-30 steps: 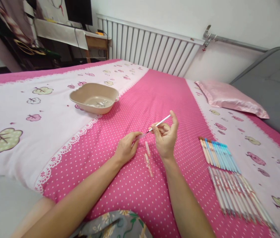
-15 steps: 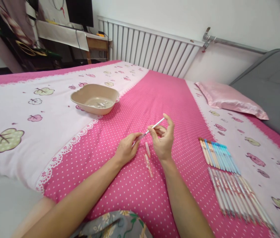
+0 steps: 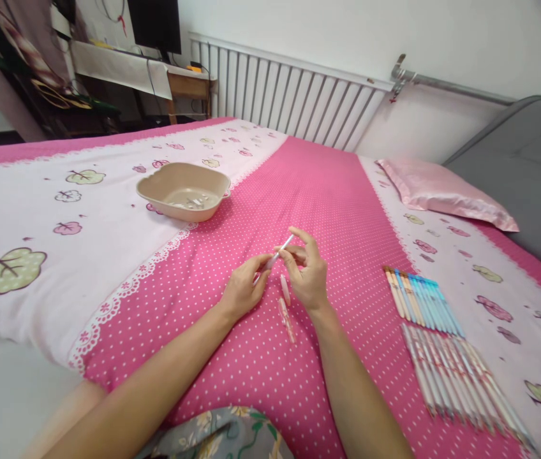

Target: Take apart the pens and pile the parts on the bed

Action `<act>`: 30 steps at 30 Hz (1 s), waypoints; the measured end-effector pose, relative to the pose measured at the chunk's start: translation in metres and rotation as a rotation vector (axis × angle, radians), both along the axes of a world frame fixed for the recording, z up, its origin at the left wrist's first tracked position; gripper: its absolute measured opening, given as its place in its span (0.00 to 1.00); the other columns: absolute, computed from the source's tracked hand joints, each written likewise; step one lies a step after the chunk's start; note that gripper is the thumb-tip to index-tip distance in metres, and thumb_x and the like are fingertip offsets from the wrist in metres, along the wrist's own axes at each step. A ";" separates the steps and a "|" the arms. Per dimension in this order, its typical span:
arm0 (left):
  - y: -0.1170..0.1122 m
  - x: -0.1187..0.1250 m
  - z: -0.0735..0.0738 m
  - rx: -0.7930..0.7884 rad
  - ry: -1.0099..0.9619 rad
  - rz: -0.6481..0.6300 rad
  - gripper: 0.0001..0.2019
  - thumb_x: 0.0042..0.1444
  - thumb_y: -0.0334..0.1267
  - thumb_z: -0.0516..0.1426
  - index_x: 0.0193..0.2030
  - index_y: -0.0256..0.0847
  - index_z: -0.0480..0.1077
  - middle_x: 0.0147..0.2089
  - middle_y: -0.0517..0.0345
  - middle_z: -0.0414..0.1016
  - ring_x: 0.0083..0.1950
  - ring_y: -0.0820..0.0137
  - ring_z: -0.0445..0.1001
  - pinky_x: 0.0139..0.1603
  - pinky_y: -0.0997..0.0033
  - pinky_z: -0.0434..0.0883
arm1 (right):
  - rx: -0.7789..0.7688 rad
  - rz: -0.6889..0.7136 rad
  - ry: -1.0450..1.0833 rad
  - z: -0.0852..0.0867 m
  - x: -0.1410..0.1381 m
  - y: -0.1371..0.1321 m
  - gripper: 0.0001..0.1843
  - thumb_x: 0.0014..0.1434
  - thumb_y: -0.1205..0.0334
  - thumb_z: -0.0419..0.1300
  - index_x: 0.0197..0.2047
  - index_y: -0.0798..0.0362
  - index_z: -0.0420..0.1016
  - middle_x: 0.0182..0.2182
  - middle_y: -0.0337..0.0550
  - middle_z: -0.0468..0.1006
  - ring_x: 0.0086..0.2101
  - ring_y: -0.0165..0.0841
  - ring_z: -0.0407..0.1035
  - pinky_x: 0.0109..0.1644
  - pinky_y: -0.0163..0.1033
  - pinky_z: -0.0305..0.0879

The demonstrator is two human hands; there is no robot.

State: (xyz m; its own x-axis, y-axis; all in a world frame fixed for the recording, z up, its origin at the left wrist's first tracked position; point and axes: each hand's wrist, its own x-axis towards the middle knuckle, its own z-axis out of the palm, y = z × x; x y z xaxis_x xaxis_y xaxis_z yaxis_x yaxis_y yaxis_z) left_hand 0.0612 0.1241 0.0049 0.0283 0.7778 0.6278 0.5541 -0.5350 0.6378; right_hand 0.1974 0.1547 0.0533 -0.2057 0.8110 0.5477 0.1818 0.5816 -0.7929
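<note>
My left hand point(image 3: 247, 285) is closed around a pale, slim pen piece that its fingers mostly cover. A thin white pen refill point(image 3: 284, 245) slants between the two hands, its lower end at the pen piece. My right hand point(image 3: 307, 273) pinches that refill, with the index fingertip on its upper end. How far the refill sits inside the piece I cannot tell. Just below the hands, on the bedspread, lie a short translucent pink pen part point(image 3: 285, 289) and a pink patterned pen barrel point(image 3: 287, 320).
A beige plastic basin point(image 3: 165, 204) with small clear and pale bits in it stands at the left. To the right lie a row of blue and beige pens point(image 3: 423, 299) and a row of pale patterned pens point(image 3: 466, 382). A pink pillow point(image 3: 447, 193) rests behind them.
My right hand has moved left and down toward my left hand. Less of the white refill shows between them. My left hand and the parts on the bed stay put.
</note>
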 end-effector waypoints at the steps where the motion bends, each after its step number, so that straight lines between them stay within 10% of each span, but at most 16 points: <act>1: 0.000 0.000 0.000 -0.010 -0.019 -0.007 0.14 0.56 0.33 0.50 0.50 0.39 0.62 0.46 0.50 0.71 0.45 0.68 0.72 0.45 0.66 0.70 | 0.005 0.013 -0.031 0.000 0.001 0.000 0.20 0.57 0.61 0.53 0.54 0.46 0.62 0.36 0.40 0.77 0.38 0.32 0.72 0.42 0.40 0.69; 12: 0.008 -0.004 -0.003 -0.057 -0.347 0.154 0.13 0.56 0.34 0.50 0.49 0.39 0.61 0.41 0.54 0.71 0.42 0.71 0.72 0.45 0.67 0.70 | -0.042 0.040 -0.062 -0.002 0.000 0.003 0.27 0.59 0.63 0.49 0.61 0.43 0.51 0.44 0.43 0.74 0.39 0.32 0.71 0.42 0.42 0.68; 30: 0.010 -0.008 -0.001 -0.025 -0.466 0.408 0.09 0.54 0.30 0.49 0.43 0.39 0.61 0.35 0.58 0.68 0.36 0.74 0.69 0.40 0.71 0.68 | 0.137 0.250 -0.762 -0.024 -0.009 0.001 0.13 0.61 0.62 0.48 0.42 0.52 0.72 0.41 0.46 0.72 0.46 0.35 0.60 0.50 0.43 0.57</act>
